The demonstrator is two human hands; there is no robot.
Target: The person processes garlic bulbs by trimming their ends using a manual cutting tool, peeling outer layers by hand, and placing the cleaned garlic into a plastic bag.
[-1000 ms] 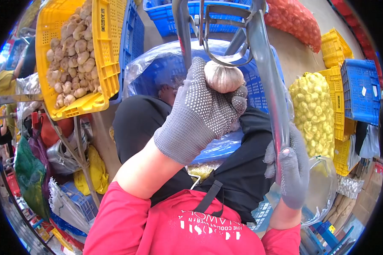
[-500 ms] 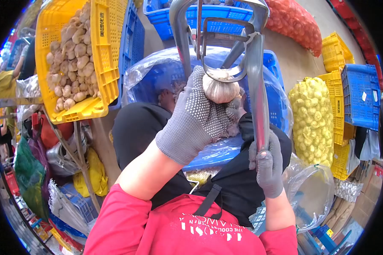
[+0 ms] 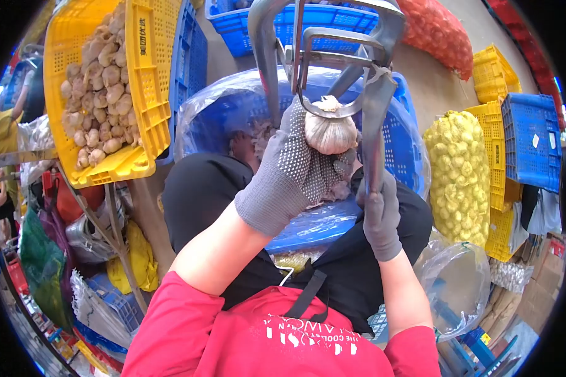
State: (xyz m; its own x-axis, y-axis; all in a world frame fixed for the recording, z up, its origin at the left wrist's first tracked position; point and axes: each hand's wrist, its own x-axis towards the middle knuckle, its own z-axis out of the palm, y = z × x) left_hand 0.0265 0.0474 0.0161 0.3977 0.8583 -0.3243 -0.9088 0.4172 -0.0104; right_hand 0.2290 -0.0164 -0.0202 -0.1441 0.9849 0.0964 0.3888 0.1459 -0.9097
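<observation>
Gloved in grey with white dots, my left hand (image 3: pixel 286 169) is closed around the lower part of a garlic bulb (image 3: pixel 330 134). The bulb's top sits at a curved metal blade (image 3: pixel 344 113), which crosses in front of its neck. My right hand (image 3: pixel 381 220), also in a grey glove, grips the lower end of a long metal lever (image 3: pixel 373 125). Lever and blade belong to a metal cutting stand (image 3: pixel 264 44) in front of me. Below the bulb, a blue basket (image 3: pixel 220 129) lined with clear plastic holds garlic scraps, partly hidden by my left hand.
To the left, a tilted yellow crate (image 3: pixel 148 69) holds many garlic bulbs. A yellow net sack of garlic (image 3: pixel 457 179) stands on the right beside blue crates (image 3: pixel 532 141). A red net sack (image 3: pixel 435 38) lies at the back right. A clear plastic bag (image 3: pixel 454 286) sits near my right knee.
My right hand and the lever's lower end have moved up and slightly left. The bulb has shifted a little right at the blade, still in my left hand.
</observation>
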